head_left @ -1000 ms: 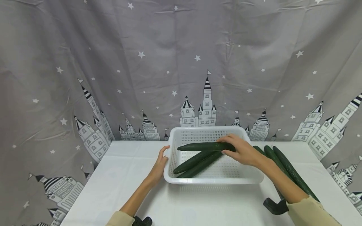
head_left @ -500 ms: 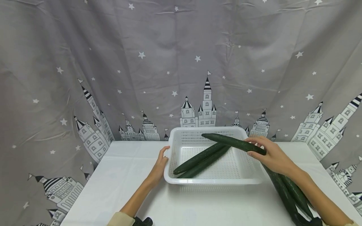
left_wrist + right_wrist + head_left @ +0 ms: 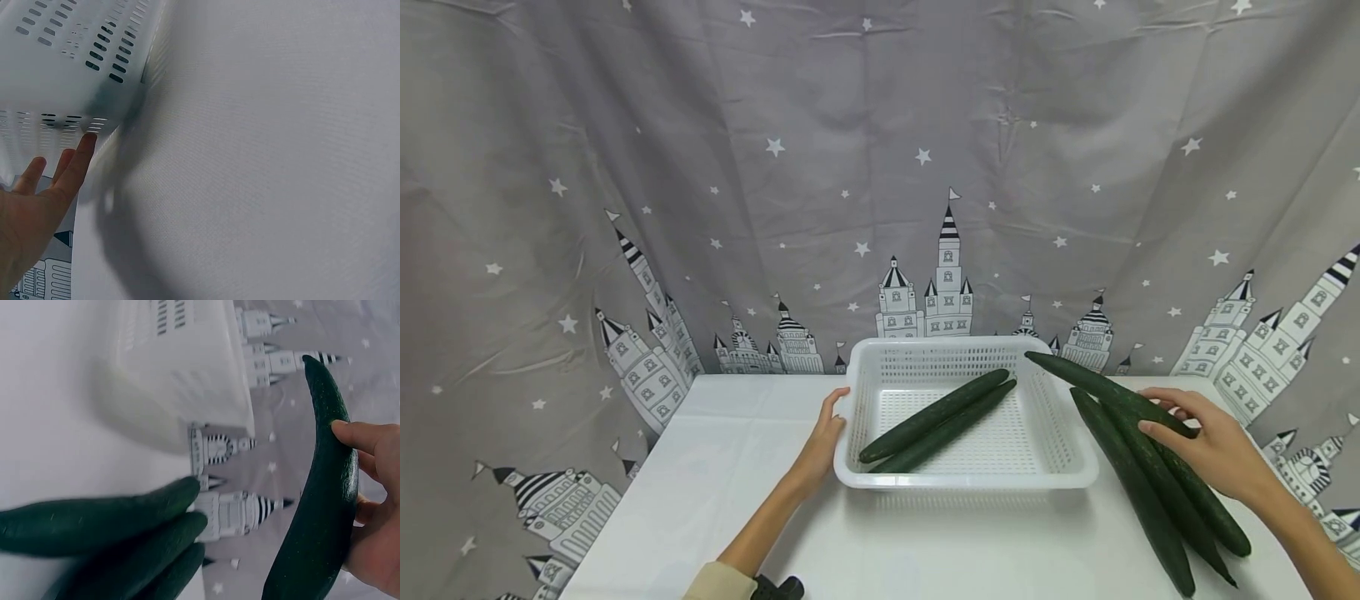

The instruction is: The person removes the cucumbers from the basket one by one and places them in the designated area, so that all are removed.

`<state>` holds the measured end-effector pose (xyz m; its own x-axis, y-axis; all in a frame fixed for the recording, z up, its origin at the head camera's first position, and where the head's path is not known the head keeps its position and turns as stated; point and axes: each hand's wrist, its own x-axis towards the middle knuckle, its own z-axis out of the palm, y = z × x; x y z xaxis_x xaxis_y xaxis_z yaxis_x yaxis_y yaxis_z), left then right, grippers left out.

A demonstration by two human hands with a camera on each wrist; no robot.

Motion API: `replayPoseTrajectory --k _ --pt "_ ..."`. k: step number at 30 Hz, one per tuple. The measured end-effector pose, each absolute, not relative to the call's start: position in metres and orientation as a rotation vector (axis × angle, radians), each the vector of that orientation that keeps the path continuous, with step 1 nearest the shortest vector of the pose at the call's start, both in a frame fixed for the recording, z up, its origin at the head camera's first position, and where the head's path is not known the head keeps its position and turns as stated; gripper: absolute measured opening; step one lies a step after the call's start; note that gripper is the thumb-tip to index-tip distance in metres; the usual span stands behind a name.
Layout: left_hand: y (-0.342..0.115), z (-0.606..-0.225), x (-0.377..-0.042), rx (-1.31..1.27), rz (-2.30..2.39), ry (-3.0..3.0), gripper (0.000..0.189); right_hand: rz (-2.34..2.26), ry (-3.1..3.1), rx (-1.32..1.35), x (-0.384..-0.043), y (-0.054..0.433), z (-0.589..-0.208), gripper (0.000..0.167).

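My right hand (image 3: 1217, 442) pinches a long dark green cucumber (image 3: 1097, 385) near one end, thumb on one side and fingers on the other. This cucumber is raised over the right side of the white plastic basket and over three cucumbers (image 3: 1138, 492) fanned on the table. In the right wrist view the gripped cucumber (image 3: 322, 506) points away from the hand. Two more cucumbers (image 3: 928, 417) lie slantwise inside the basket (image 3: 970, 482). My left hand (image 3: 816, 450) touches the basket's left side; its fingers (image 3: 78, 162) look straight against the perforated wall in the left wrist view.
A white-covered table (image 3: 730, 467) bears everything. Behind it hangs a grey curtain (image 3: 805, 208) printed with castles and stars. The loose cucumbers lie close along the basket's right side.
My right hand has carried the cucumber from above the basket out to the right, over the table cucumbers, and its far end now tilts up. The left hand and the basket have stayed put.
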<state>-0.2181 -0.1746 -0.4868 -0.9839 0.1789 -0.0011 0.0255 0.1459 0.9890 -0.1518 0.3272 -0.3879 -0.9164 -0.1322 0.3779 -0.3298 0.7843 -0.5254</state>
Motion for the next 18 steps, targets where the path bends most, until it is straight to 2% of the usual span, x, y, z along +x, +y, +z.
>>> replayPoseTrajectory --k 18 --pt "-0.174 -0.488 -0.219 0.2 1.959 2.287 0.05 0.709 -2.72 -0.093 -0.152 0.389 -0.434 0.05"
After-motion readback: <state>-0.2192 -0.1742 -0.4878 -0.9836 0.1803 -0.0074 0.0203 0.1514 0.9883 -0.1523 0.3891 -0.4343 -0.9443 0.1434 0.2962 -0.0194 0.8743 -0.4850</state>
